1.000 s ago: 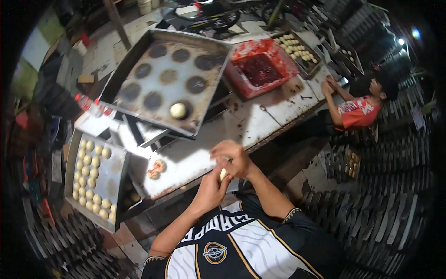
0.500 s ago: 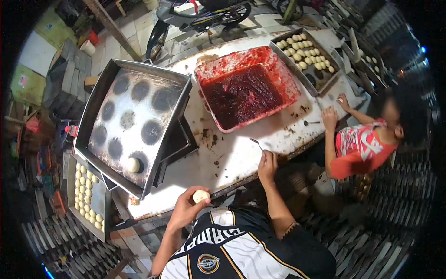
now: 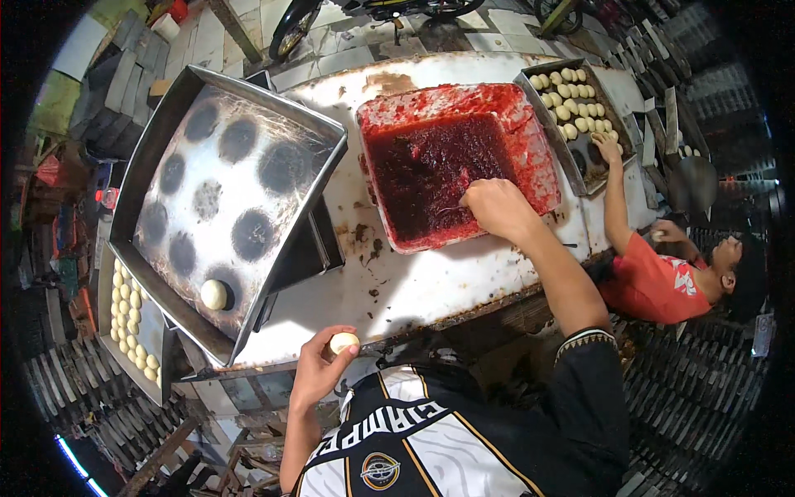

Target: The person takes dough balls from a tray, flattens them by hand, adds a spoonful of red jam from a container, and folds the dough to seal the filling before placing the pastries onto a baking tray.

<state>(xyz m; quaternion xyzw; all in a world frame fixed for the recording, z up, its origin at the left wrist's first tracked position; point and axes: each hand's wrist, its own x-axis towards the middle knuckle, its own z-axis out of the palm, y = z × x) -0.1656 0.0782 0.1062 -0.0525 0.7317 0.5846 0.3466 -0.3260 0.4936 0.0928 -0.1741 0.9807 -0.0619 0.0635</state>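
My left hand point(image 3: 319, 364) holds a pale round piece of dough point(image 3: 343, 340) between thumb and fingers, just beyond the table's near edge. My right hand point(image 3: 497, 207) is over the plastic tub point(image 3: 387, 242) of dark red filling point(image 3: 422, 166), gripping a thin metal utensil point(image 3: 455, 205) whose tip is in the filling. Left of the tub, a large tilted metal tray point(image 3: 298, 141) with dark round stains carries one dough ball point(image 3: 214, 294). A smaller tray point(image 3: 154, 311) at lower left holds several rows of dough balls point(image 3: 132, 315).
A co-worker in a red shirt point(image 3: 654, 282) reaches into a tray of dough balls point(image 3: 571, 108) at the right of the white table point(image 3: 373, 306). Stacked metal pans point(image 3: 704, 398) stand at lower right; a parked motorbike point(image 3: 389, 10) is beyond the table.
My hands have separated; the right one took up a utensil and moved forward into the red tub. The left one keeps the dough. The co-worker's hand has reached into the right tray.
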